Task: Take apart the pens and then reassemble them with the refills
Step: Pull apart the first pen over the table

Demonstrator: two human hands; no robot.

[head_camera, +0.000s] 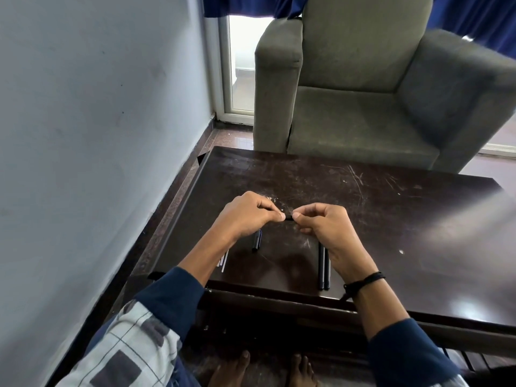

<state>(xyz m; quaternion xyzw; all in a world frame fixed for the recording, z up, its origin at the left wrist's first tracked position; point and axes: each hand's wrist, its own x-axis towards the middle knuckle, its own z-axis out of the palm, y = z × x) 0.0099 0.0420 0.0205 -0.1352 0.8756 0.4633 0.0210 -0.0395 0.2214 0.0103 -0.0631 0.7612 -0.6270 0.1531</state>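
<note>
1. Pen part (289,217), short and black, sits above the middle of the dark surface (363,191). We see only a sliver of it between the two hands.
2. Left hand (248,216): fingers curled, thumb and forefinger pinching the left end of the part.
3. Right hand (321,223): fingers curled, pinching the right end. A black cord band (363,283) circles that wrist.
4. Two long black barrels (324,275) lie side by side near the front edge, their far ends hidden under the right hand.
5. Short dark pieces (257,241) lie just near of the left hand; we cannot tell whether they are caps or tips.
6. Thin pale refills (224,261) lie beside the left forearm, partly hidden by it.
7. A grey armchair (363,93) stands at the far side, with a pale wall (97,107) on the left.
</note>
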